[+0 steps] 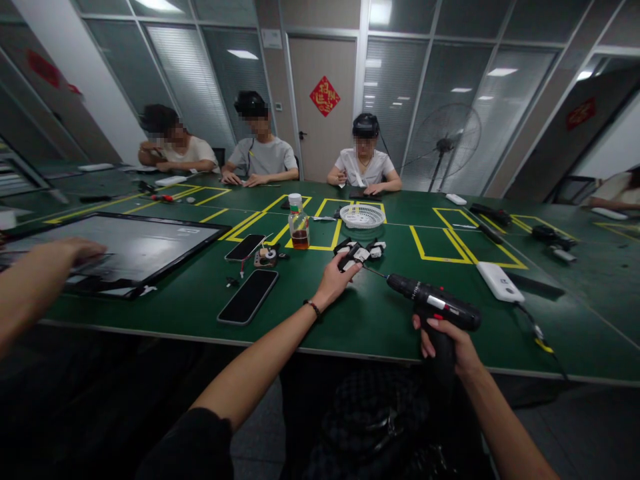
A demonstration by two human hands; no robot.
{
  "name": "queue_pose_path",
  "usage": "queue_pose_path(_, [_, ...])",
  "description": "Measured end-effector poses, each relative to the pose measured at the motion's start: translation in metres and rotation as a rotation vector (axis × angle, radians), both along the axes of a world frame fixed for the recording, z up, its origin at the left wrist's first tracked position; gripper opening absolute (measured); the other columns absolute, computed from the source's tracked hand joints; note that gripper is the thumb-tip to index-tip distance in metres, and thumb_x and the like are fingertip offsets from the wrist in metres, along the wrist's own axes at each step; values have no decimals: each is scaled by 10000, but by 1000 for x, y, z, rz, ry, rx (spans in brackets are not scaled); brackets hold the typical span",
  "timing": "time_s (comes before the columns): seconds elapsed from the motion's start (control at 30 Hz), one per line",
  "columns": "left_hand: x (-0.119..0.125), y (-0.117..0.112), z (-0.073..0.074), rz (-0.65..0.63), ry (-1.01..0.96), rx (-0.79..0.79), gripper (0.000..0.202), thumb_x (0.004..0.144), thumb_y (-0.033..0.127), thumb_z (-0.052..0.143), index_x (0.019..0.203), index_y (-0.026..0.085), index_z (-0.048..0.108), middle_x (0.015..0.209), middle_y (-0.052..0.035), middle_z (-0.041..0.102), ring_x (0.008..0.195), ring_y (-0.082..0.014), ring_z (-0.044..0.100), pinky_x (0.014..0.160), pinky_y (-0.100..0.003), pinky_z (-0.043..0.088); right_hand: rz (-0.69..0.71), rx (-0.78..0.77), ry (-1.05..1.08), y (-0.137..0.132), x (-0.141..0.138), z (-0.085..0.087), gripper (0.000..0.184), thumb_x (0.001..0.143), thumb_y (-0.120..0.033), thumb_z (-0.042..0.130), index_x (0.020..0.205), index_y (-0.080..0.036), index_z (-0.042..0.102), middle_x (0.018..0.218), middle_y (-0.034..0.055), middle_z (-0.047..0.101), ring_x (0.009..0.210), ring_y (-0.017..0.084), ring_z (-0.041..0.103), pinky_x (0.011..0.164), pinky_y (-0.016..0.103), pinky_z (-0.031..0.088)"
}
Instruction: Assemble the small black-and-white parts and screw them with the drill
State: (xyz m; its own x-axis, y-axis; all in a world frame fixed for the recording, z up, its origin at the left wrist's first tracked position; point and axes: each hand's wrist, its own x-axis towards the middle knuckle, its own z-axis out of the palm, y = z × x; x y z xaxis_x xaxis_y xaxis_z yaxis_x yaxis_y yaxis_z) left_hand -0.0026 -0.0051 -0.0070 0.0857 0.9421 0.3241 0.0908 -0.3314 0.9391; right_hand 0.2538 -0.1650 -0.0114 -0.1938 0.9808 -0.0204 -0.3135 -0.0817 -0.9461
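Observation:
My right hand [453, 343] is wrapped round the grip of a black cordless drill [433, 303], one finger at its red trigger. The drill's long, thin bit [374, 271] points left. Its tip meets or nearly meets a small black-and-white part [356, 257], which my left hand [336, 279] grips just above the green table. Similar black-and-white pieces [376, 249] lie right behind that hand. My fingers cover much of the held part, so its kind is unclear. Left of my left hand lies a dark-screened phone [249, 297], with a small round device with wires [267, 256] beyond it.
A bottle of brown liquid [300, 227] and a white plastic basket [363, 216] stand further back on the table [395, 320]. A white power bank [500, 281] with a cable lies right. At left, another person's hand [83, 250] reaches over a large framed panel [165, 241]. Several people sit around.

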Motion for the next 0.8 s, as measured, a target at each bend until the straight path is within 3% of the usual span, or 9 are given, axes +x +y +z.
queue_pose_path(0.33, [1,-2,1,30,-30,-46,593,719,468,741,1213,171,603,935,-86,686,606,-155,609,600,-295,514,-20,8,12,-1,-2,1,263,840,-367,564,870,-125,662,441,8,516,389,146,472,464,289,456])
queue_pose_path(0.57, [3,-7,5,106,-36,47,634,649,388,814,1209,173,608,1093,-126,658,932,-278,630,820,-397,523,-53,-7,-3,1,-3,1,259,841,-370,584,852,-122,659,435,3,522,380,138,465,465,282,455])
queue_pose_path(0.8, [6,-10,5,154,44,146,627,676,386,795,1229,187,576,1145,-118,643,1043,-271,606,950,-411,456,-75,-26,3,3,-1,-1,269,858,-375,569,853,-123,663,455,9,535,386,138,478,469,282,465])
